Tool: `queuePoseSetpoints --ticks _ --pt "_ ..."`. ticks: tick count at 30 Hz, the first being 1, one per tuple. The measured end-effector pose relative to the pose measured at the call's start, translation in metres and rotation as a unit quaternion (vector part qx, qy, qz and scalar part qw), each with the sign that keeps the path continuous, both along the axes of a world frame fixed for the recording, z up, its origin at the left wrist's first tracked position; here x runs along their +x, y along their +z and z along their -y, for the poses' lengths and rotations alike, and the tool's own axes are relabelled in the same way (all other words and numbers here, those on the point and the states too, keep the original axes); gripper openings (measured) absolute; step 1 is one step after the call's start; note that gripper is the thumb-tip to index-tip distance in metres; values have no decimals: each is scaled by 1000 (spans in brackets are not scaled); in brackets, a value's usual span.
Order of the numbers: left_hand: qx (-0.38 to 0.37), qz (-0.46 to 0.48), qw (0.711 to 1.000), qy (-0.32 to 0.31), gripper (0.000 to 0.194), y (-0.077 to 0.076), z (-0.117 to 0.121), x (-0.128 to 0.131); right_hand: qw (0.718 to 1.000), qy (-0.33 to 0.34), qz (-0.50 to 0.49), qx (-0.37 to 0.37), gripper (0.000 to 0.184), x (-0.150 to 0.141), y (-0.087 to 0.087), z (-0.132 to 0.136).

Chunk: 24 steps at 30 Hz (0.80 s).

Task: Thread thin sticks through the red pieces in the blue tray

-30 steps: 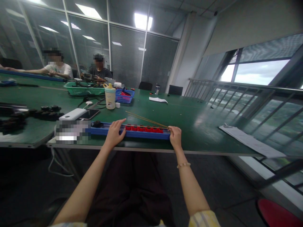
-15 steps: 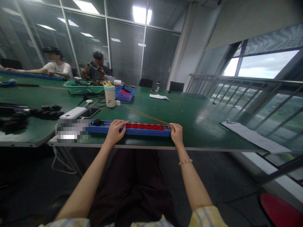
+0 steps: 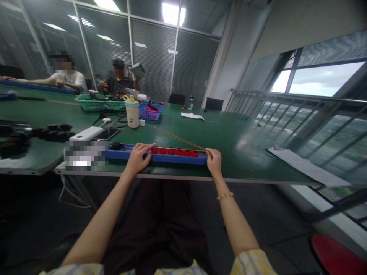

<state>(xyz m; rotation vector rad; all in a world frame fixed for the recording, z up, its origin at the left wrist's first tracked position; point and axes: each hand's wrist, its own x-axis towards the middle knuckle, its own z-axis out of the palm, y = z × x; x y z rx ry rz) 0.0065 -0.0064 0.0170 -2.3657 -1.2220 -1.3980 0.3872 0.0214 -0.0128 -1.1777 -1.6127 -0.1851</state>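
A long blue tray point(image 3: 172, 157) lies along the near edge of the green table point(image 3: 235, 152), with a row of red parts point(image 3: 174, 151) in it. My left hand point(image 3: 138, 157) rests on the tray to the left of the red parts, fingers curled over its rim. My right hand point(image 3: 213, 160) sits at the tray's right end, pinching the near ends of thin yellowish sticks point(image 3: 177, 138) that slant away across the table to the left.
A white power bank point(image 3: 86, 133) and a phone point(image 3: 106, 133) lie left of the tray, black parts point(image 3: 54, 131) further left. A white bottle point(image 3: 132, 112), blue basket point(image 3: 149, 110) and green basket point(image 3: 97, 103) stand behind. Two people sit at the far left. Papers point(image 3: 306, 166) lie right.
My left hand's fingers have curled down onto the tray beside the red parts. The far person has lifted a grey box. My right hand has stayed at the tray's end.
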Motion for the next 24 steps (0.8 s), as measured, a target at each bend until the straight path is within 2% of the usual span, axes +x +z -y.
queuePoseSetpoints --ticks 16,24 --pt "0 8 1000 -1 30 -2 -2 0 999 -14 30 29 28 -1 -1 3" --pt "-3 8 1000 2 27 -1 -1 2 997 -20 -14 73 29 -2 3 5"
